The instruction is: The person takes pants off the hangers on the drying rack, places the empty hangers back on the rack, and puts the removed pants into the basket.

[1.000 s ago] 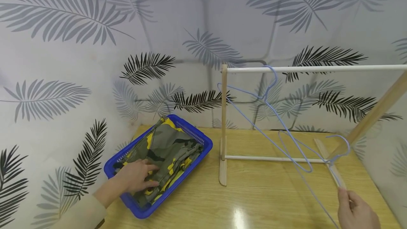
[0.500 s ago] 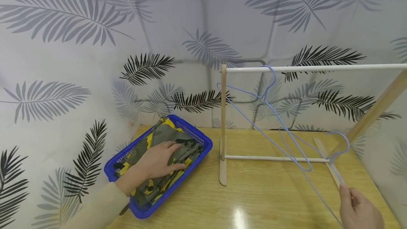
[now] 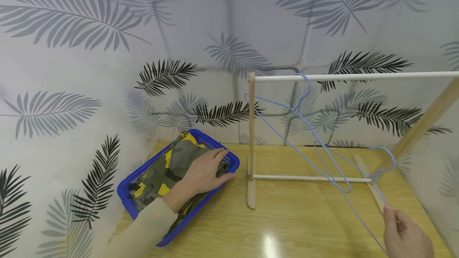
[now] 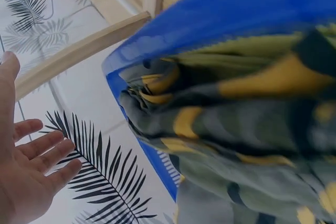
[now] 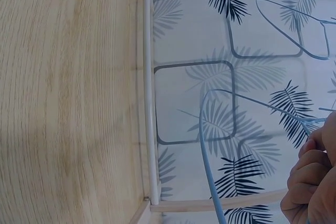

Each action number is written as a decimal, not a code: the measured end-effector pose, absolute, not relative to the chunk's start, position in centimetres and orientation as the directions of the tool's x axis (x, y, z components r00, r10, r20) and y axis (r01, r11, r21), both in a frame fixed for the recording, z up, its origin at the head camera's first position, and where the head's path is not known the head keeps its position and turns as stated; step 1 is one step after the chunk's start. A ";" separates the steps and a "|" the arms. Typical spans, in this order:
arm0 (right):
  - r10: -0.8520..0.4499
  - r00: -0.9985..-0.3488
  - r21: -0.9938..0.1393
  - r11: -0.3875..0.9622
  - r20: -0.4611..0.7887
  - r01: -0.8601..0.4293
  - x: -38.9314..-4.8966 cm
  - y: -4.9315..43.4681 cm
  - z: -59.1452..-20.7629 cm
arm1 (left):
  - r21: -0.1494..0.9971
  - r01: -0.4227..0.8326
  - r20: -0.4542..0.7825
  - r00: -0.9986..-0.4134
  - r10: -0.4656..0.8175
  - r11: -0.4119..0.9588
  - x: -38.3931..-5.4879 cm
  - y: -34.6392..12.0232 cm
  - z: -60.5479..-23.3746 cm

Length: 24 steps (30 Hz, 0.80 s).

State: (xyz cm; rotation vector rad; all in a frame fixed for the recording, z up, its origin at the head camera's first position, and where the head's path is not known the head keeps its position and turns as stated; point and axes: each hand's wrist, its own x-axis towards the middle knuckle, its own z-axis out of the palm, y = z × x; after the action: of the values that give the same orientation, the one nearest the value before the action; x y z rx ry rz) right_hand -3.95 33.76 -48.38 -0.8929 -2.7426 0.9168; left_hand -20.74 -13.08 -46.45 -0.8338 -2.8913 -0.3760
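A blue plastic basket stands on the table at the left, filled with folded camouflage clothing in grey-green, black and yellow. My left hand is over the basket's right end, fingers stretched out and holding nothing. In the left wrist view that hand shows spread fingers, apart from the cloth. At the lower right my right hand grips a light blue wire hanger by one arm near its hook. In the right wrist view the right hand has its fingers curled on the hanger's wire.
A small rack with wooden legs and a white top rail stands right of the basket. Another blue hanger hangs from that rail. Behind the wooden table rises a leaf-patterned wall.
My left hand has moved right and away from me across the clothing, towards the basket's right end. The right hand keeps hold of the hanger and has barely shifted.
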 end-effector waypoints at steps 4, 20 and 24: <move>0.573 -0.818 -0.587 0.647 -0.049 0.487 -3.9 33.7 -48.6 | 0.207 0.545 0.225 -0.835 0.503 0.813 -21.7 -11.8 -46.5; 0.568 -0.821 -0.584 0.648 -0.056 0.489 -4.0 33.7 -48.7 | -0.022 0.555 0.382 -0.764 0.520 0.831 -24.5 -7.4 -46.0; 0.563 -0.824 -0.581 0.650 -0.064 0.490 -4.1 33.7 -48.6 | -0.081 0.518 0.446 -0.745 0.496 0.851 -24.9 -6.5 -46.1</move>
State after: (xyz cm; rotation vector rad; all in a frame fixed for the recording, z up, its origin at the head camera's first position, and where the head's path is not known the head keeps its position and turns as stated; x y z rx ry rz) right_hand -4.06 33.70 -48.62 -0.8787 -2.7418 0.9101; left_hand -24.87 -6.52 -46.13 -0.7466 -2.5667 -0.0659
